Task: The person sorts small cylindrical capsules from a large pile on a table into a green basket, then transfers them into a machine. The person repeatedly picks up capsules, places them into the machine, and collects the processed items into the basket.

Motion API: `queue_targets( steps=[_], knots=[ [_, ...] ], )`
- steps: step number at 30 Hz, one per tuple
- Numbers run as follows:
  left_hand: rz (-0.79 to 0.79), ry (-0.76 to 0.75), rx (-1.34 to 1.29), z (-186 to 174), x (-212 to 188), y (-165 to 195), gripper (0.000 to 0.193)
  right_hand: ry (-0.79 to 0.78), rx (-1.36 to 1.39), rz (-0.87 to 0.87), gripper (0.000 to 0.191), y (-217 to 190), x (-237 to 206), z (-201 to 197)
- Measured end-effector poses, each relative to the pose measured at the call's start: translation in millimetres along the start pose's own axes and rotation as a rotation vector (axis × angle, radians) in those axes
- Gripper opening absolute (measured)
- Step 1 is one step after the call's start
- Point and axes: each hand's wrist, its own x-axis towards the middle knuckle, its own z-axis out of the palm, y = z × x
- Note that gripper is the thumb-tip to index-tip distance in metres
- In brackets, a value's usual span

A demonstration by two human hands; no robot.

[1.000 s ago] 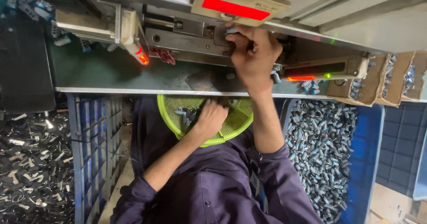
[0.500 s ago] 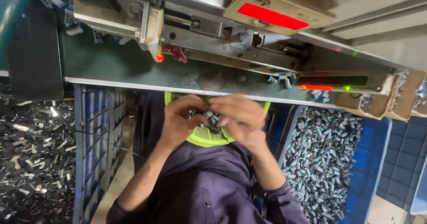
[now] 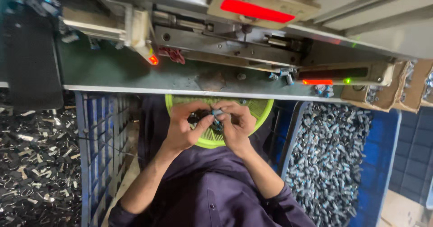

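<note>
Right, both hands meet over the green basket (image 3: 212,139) in the lap: the left hand (image 3: 182,128) and the right hand (image 3: 237,125) are curled together around a small metal part (image 3: 217,114), fingertips pinching it from either side, thumb of the left pressed in toward it. That part sits just above the basket's middle, touching both hands, and it is too small and too covered to tell which way its long axis runs or where it points. Room is tight: the far rim of the basket tucks under the edge of the bench (image 3: 180,80), whose pale metal lip runs straight across just beyond the knuckles, so the hands work in the narrow strip between lip and lap. On the left, a blue crate (image 3: 97,146) with slatted walls stands just beside the forearm; on the right, a blue bin (image 3: 383,173) heaped with small grey metal parts (hundreds of them, shiny) lies close to the right elbow. Dark sleeves fill the lower middle. Up on the bench, a machine (image 3: 234,42) with steel rails and a glowing red bar (image 3: 257,10) sits well beyond the hands, a small red lamp (image 3: 154,60) glowing at its left, a red strip and a green dot at its right. Cardboard boxes (image 3: 392,89) stand at the bench's right end. Far left, metal scrap (image 3: 31,164) litters the floor, dark and glinting.
</note>
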Motion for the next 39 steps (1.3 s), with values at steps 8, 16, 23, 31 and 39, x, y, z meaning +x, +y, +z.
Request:
queue_targets(
  steps=[8,16,23,31,39],
  knots=[
    [-0.21,0.031,-0.04,7.6,0.2,19.3,0.01,-0.042,0.167,0.03,0.032,18.4,-3.5,-5.7],
    [0.176,0.156,-0.109,-26.9,13.3,29.5,0.022,0.238,0.407,0.001,0.03,6.9,35.7,-27.5],
    [0.033,0.128,0.187,-35.5,56.1,-11.8,0.041,0.043,-0.736,-0.467,0.034,-61.1,154.6,-22.8],
    [0.069,0.089,0.23,-34.7,56.4,-2.1,0.048,-0.093,-0.503,-0.444,0.021,-49.3,177.4,-20.2],
    [0.066,0.475,-0.365,-19.4,12.7,11.1,0.019,0.023,-0.697,-0.434,0.016,-100.2,83.4,-18.3]
  ],
)
